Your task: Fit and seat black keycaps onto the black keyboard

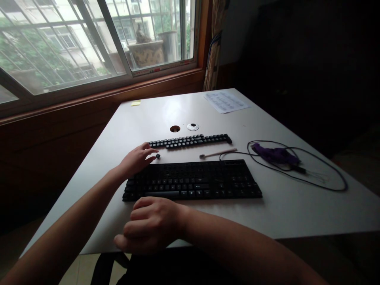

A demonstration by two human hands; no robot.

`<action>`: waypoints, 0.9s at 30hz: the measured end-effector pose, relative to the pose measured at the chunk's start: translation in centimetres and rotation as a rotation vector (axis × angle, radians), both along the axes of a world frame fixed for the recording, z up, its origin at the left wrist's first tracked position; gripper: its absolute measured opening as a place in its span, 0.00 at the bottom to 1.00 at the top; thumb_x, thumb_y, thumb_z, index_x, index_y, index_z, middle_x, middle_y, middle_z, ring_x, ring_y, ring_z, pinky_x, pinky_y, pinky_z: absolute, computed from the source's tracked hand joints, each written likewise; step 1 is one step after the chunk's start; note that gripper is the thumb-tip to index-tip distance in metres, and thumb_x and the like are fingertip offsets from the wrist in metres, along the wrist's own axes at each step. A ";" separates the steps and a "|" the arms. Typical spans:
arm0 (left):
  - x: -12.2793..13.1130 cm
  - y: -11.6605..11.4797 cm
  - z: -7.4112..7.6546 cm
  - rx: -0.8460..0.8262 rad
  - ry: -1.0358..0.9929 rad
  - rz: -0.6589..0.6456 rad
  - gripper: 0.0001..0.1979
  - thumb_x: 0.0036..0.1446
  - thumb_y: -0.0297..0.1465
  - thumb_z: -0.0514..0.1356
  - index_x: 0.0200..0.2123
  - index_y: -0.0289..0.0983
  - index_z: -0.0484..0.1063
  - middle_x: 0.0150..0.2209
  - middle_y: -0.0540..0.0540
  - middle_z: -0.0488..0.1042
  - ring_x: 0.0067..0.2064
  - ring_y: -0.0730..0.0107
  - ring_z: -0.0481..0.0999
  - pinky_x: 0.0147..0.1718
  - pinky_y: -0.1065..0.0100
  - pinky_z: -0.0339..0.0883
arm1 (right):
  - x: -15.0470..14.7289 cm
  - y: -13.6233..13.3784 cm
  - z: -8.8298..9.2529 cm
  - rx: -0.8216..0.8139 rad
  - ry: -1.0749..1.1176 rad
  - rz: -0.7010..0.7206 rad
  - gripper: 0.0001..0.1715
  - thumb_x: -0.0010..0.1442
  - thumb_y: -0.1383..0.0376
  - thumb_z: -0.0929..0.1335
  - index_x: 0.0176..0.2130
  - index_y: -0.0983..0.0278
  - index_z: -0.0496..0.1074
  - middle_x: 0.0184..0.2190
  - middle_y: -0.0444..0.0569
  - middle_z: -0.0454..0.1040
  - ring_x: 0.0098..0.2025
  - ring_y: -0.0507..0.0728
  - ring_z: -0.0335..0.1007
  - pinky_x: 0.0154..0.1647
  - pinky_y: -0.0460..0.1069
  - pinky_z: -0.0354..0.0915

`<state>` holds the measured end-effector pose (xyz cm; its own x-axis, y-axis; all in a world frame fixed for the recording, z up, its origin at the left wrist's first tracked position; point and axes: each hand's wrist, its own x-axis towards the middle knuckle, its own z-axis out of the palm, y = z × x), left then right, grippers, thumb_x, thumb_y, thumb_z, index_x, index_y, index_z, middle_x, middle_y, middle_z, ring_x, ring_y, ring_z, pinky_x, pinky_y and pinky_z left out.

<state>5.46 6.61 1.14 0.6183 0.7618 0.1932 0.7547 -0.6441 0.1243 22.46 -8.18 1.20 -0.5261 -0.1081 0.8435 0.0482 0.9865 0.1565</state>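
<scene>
My left hand (135, 160) reaches over the left end of a black keyboard (192, 180), thumb and forefinger apart. A single loose black keycap (158, 156) sits on the table right at those fingertips; I cannot tell if they touch it. Many keys are off the keyboard's back rows, while its front rows still carry theirs. Behind it, removed keycaps (190, 140) stand lined up in rows, the left end partly covered by my left hand. My right hand (151, 225) rests curled by the table's near edge, in front of the keyboard, with nothing visible in it.
A small brush (218, 153) lies between the keycap rows and the keyboard. To the right are a purple cloth (276, 153), a looped black cable (323, 186) and a thin wire tool (317, 176). Printed sheets (227, 101) and a yellow note (135, 103) lie farther back.
</scene>
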 end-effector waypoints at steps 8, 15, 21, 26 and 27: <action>0.3 0.7 -1.0 -0.045 -0.004 0.010 0.10 0.64 0.34 0.60 0.45 0.42 0.79 0.44 0.45 0.72 0.38 0.65 0.75 0.40 0.65 0.69 | 0.1 0.1 0.0 -0.013 -0.053 0.002 0.09 0.67 0.65 0.66 0.37 0.61 0.78 0.30 0.39 0.70 0.29 0.48 0.61 0.37 0.49 0.61; -0.7 -1.8 1.3 -0.242 -0.265 -0.009 0.12 0.63 0.40 0.61 0.40 0.38 0.77 0.39 0.46 0.73 0.32 0.72 0.72 0.32 0.71 0.67 | 0.3 0.2 0.0 -0.006 -0.089 -0.004 0.10 0.67 0.66 0.66 0.37 0.61 0.78 0.30 0.40 0.69 0.29 0.49 0.61 0.36 0.49 0.60; -1.3 -5.2 2.7 -0.358 -0.300 0.011 0.11 0.61 0.40 0.64 0.39 0.37 0.78 0.35 0.47 0.76 0.31 0.72 0.72 0.31 0.71 0.67 | 0.3 0.0 0.3 -0.006 -0.161 -0.022 0.10 0.68 0.66 0.65 0.38 0.60 0.76 0.30 0.40 0.69 0.29 0.48 0.61 0.36 0.48 0.60; -1.5 -6.2 2.4 -0.287 -0.220 -0.038 0.09 0.62 0.36 0.63 0.41 0.38 0.79 0.38 0.45 0.77 0.37 0.67 0.75 0.37 0.67 0.70 | 0.3 -0.1 0.5 -0.013 -0.143 -0.027 0.12 0.67 0.67 0.64 0.36 0.61 0.76 0.29 0.39 0.68 0.28 0.48 0.61 0.35 0.48 0.59; -1.5 -6.2 2.3 -0.271 -0.206 -0.050 0.09 0.63 0.36 0.63 0.41 0.39 0.80 0.38 0.45 0.77 0.38 0.66 0.76 0.39 0.67 0.70 | 0.3 -0.1 0.4 -0.015 -0.136 -0.026 0.12 0.67 0.68 0.64 0.36 0.61 0.76 0.29 0.39 0.68 0.28 0.48 0.60 0.35 0.48 0.59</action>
<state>3.95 0.39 3.47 0.6253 0.7722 0.1123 0.6645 -0.6024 0.4422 22.75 -8.30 1.62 -0.6382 -0.0809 0.7656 0.0531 0.9875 0.1486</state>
